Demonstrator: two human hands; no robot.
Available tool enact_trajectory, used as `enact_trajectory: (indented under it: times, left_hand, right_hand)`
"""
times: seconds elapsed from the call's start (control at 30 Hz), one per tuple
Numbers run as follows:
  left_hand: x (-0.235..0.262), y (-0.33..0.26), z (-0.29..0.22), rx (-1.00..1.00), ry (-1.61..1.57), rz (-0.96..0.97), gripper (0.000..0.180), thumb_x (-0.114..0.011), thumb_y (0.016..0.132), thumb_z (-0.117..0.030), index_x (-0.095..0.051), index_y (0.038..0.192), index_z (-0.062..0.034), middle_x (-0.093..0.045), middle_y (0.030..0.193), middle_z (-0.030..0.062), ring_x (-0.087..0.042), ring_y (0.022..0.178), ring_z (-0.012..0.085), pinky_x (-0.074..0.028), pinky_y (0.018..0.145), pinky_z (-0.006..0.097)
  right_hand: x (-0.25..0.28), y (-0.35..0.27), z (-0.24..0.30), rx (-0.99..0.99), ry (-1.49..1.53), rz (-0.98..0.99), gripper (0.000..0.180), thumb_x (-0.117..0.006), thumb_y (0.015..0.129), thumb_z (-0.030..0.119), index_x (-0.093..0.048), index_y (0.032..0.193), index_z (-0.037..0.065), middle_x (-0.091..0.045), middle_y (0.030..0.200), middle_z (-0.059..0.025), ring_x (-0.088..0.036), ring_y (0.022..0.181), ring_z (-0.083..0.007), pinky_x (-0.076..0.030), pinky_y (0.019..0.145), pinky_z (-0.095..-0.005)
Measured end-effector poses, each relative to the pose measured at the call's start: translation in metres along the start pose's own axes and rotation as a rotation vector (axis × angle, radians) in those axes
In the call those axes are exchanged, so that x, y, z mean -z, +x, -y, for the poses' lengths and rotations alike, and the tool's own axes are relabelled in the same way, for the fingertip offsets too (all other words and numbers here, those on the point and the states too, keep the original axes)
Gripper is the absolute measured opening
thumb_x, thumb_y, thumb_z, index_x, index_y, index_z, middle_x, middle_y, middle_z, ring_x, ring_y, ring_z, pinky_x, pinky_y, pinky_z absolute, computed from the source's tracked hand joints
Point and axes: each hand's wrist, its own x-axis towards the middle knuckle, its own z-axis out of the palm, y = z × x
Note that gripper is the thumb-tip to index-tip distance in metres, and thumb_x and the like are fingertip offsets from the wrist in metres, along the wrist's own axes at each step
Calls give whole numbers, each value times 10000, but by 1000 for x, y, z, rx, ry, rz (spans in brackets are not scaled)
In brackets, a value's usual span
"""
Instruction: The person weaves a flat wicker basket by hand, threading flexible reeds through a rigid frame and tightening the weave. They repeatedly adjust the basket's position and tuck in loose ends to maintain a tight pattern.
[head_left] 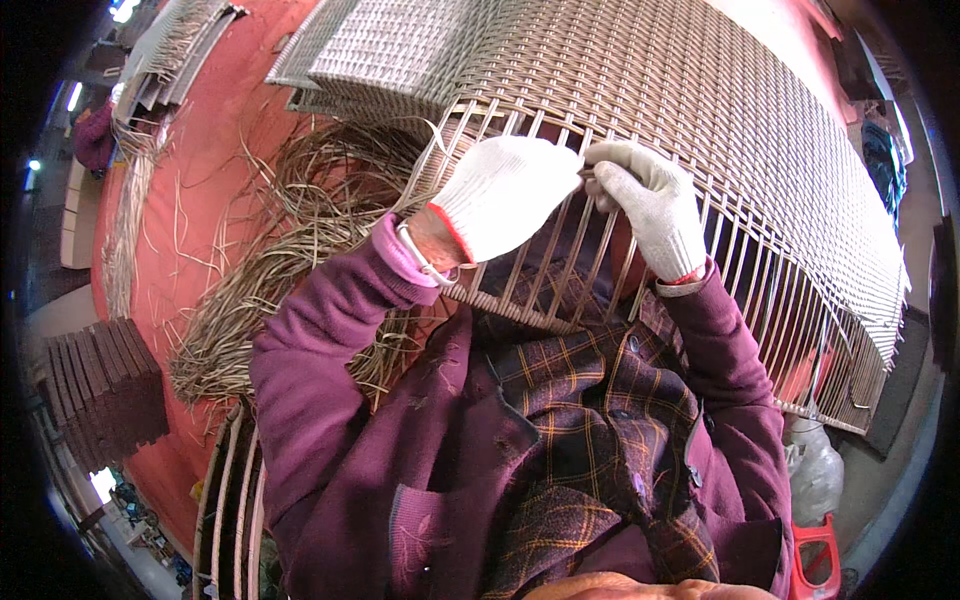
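Note:
A large woven wicker panel (640, 80) in grey-brown spreads before me, its near part still bare parallel rods (540, 290). Both hands wear white knitted gloves and meet at the edge of the weave. My left hand (508, 195) shows its back, the fingers drawn together and mostly hidden beneath. Thumb and fingers of my right hand (648, 205) are closed in a pinch just beside it. A short bit of wicker strand (586, 173) shows between the fingertips. What lies under the left fingers is hidden.
Loose wicker strands (250, 300) lie heaped on the red-covered table (190, 240) to the left. Finished woven pieces (375, 60) are stacked behind them. Dark brown slatted pieces (105, 390) stand at far left. A red plastic stool (815, 560) and a clear bag (815, 470) sit lower right.

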Motion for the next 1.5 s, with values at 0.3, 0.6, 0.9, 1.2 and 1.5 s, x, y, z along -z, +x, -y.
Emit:
enact_trajectory:
  times: [0.3, 0.6, 0.9, 1.2, 1.5]
  left_hand:
    - [21, -43, 63, -94, 39, -98, 215, -665, 1015, -193, -782, 1171, -101, -782, 1149, 72, -746, 1017, 269, -585, 866, 404]
    - [62, -95, 164, 47, 98, 84, 322, -668, 965, -155, -773, 1268, -128, -777, 1214, 75, -733, 1098, 264, -573, 945, 382]
    - [56, -57, 153, 140, -197, 218, 234, -669, 987, -239, -704, 922, -16, -661, 798, 142, -663, 732, 309, -538, 704, 396]
    - [44, -32, 152, 51, -291, 197, 224, -667, 995, -234, -745, 979, -25, -695, 860, 148, -691, 803, 327, -562, 755, 412]
    - [49, -38, 114, -14, -97, -77, 356, -667, 998, -151, -726, 1338, -60, -759, 1269, 113, -724, 1153, 271, -575, 984, 371]
  right_hand:
    - [-46, 37, 13, 80, -251, 168, 206, -650, 1034, 96, -771, 1182, 18, -742, 876, 6, -588, 716, -33, -490, 666, -220]
    - [-81, 72, 27, -268, -295, 361, 435, -525, 1040, 97, -637, 1438, -38, -706, 854, -18, -593, 627, -52, -486, 598, -200]
    - [-83, 107, 21, -326, -374, 517, 496, -502, 1059, 163, -570, 1537, 50, -706, 782, -13, -635, 585, -61, -501, 496, -208]
    - [-84, 120, 17, -412, -452, 578, 322, -570, 1039, 179, -725, 1297, 66, -694, 730, 0, -626, 534, -74, -505, 481, -235]
    - [-71, 91, 21, -437, -19, 405, 181, -662, 1070, 216, -722, 974, 75, -613, 677, 58, -439, 480, -12, -327, 450, -197]
